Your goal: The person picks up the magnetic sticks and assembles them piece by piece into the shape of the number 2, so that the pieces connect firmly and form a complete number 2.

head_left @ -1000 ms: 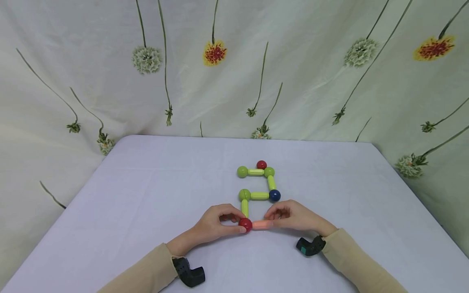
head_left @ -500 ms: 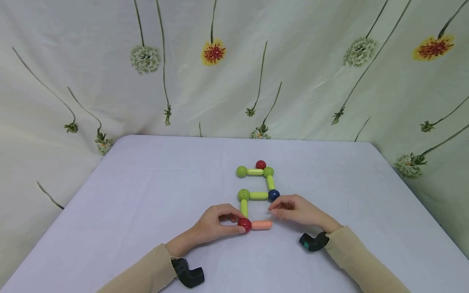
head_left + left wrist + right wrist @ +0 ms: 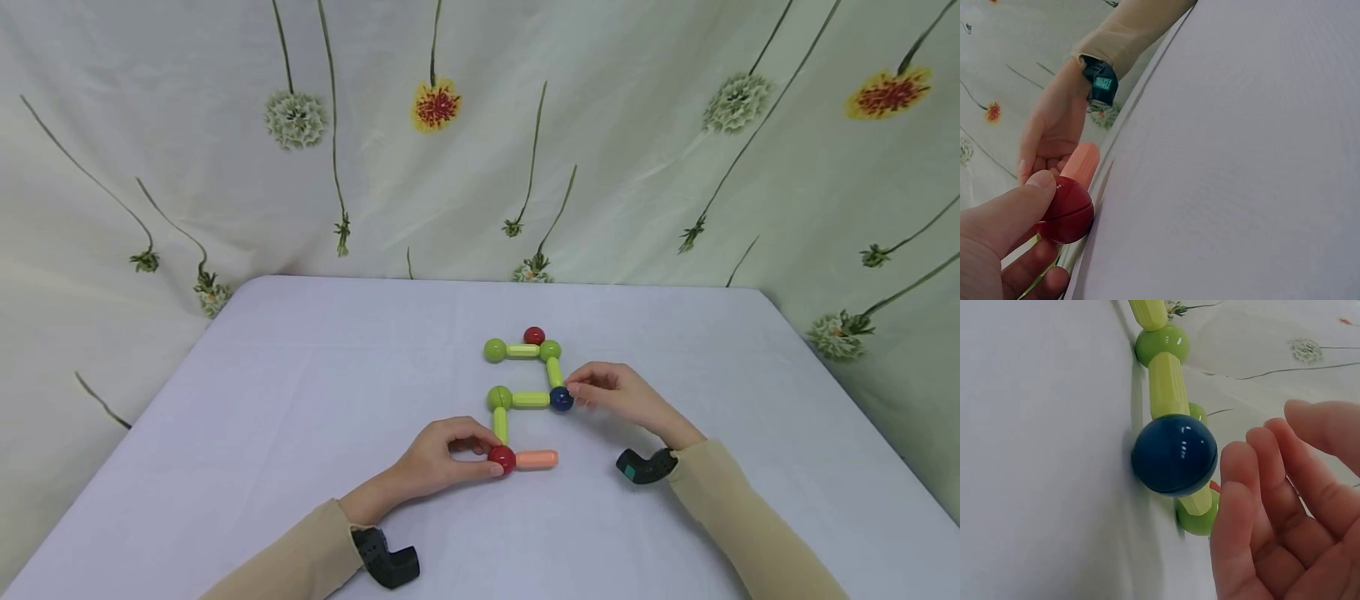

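Note:
In the head view, my left hand (image 3: 448,454) pinches a red ball (image 3: 502,460) between thumb and fingers at the near end of a ball-and-rod chain. An orange rod (image 3: 537,459) reaches right from that ball, its far end free. A yellow-green rod (image 3: 500,425) leads away to a green ball (image 3: 499,398), and another rod (image 3: 530,400) joins that to a dark blue ball (image 3: 561,399). My right hand (image 3: 628,398) is beside the blue ball, fingers loosely bent. In the right wrist view, nothing is held between the fingers; contact with the blue ball (image 3: 1175,455) is unclear.
Beyond the blue ball, the chain continues through a rod (image 3: 554,372) to a green ball (image 3: 550,350), then left to another green ball (image 3: 495,350). A second red ball (image 3: 534,335) sits at the far corner. A flowered cloth (image 3: 637,150) hangs behind the white-covered table (image 3: 300,400).
My right hand has let go of the orange rod and moved away from me, up beside the blue ball. The left hand keeps its pinch on the red ball.

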`<state>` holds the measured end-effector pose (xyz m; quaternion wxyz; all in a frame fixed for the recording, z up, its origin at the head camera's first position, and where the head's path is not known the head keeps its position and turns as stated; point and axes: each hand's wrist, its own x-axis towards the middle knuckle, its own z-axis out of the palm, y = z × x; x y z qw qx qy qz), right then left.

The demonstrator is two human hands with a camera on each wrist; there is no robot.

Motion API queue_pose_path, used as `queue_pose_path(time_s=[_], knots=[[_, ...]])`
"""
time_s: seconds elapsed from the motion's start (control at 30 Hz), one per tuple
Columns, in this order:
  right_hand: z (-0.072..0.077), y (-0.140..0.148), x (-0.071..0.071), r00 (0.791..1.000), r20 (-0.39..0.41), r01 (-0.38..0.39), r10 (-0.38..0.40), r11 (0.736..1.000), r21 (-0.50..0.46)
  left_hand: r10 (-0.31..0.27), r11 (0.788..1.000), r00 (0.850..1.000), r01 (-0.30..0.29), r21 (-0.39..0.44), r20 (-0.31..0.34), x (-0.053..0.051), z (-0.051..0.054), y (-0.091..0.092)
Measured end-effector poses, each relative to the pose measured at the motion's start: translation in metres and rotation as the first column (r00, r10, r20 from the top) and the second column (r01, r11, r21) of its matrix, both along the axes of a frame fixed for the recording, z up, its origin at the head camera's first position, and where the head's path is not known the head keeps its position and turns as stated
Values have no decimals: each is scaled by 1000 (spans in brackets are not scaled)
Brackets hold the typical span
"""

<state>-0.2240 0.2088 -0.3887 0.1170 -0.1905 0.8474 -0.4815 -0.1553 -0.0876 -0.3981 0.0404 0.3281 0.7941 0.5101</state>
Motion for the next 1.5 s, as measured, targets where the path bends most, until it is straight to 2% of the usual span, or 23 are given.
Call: queue_pose_path(time_s=[0.27, 0.47, 0.73, 0.97, 1.13, 1.33, 1.5], knots=[[11, -9, -23, 996, 17, 83, -83, 996, -13, 13, 1000, 1000, -13, -12, 0, 1, 1, 0], [22, -15, -40, 995, 8, 103, -103, 995, -18, 8, 1000, 1000, -8, -6, 13, 1, 2, 0], [32, -26, -61, 985, 59, 161, -160, 987, -10, -7, 1000, 1000, 7, 7, 9, 0, -1, -1], [27, -33, -75, 976, 96, 196, -195, 981, -5, -2, 1000, 1000, 2, 1, 9, 0, -1, -1], [21, -36, -83, 973, 115, 199, -202, 979, 38, 2, 1000, 1000, -2, -6, 20, 0, -1, -1], [18, -42, -89, 976, 124, 172, -180, 982, 72, 6, 1000, 1000, -6, -7, 26, 0, -1, -1], [15, -43, -93, 982, 137, 120, -131, 989, 89, 4, 1000, 1000, -4, -1, 22, 0, -1, 0]])
